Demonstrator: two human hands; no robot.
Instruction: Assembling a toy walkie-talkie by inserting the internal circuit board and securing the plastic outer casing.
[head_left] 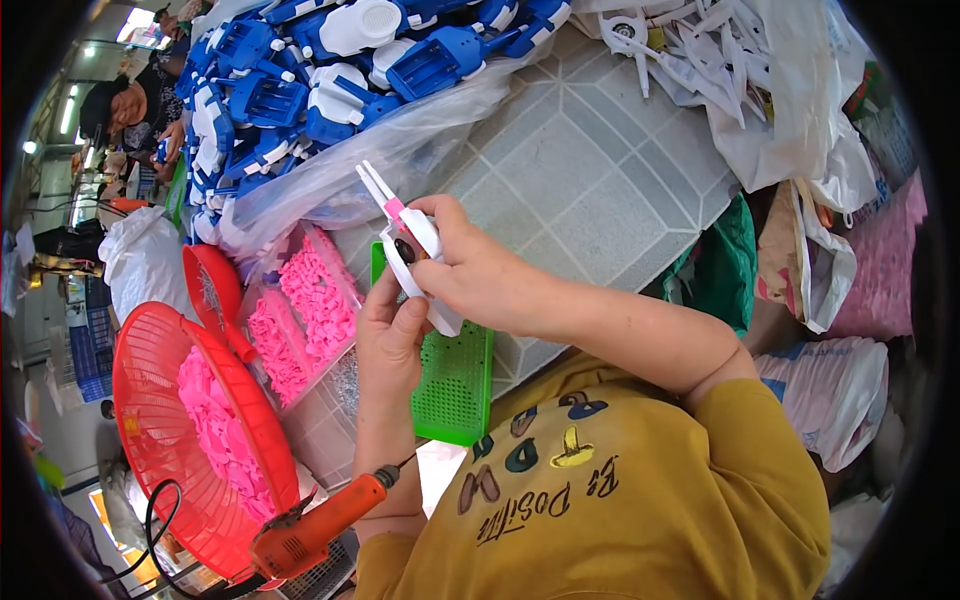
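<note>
Over the table, both my hands are closed on a white plastic toy housing (428, 236) with two slim prongs at its far end. A pink piece (394, 208) sits at the base of the prongs, and a dark rounded part shows in its middle. My left hand (392, 335) grips the housing's near left side with thumb and fingers. From the right, my right hand (475, 262) curls round it, its fingertips pressed near the dark part. Some of the housing is hidden behind my fingers. Below lies a green perforated tray (455, 385), partly covered by my left hand and the housing.
Blue-and-white plastic toys (345, 85) are heaped at the far left, white parts (705, 50) at the far right. Pink pieces (318, 285) fill bins beside a red scoop (212, 285) and red basket (285, 450). An orange power screwdriver (318, 528) is near my left forearm. Another person (150, 105) works far left.
</note>
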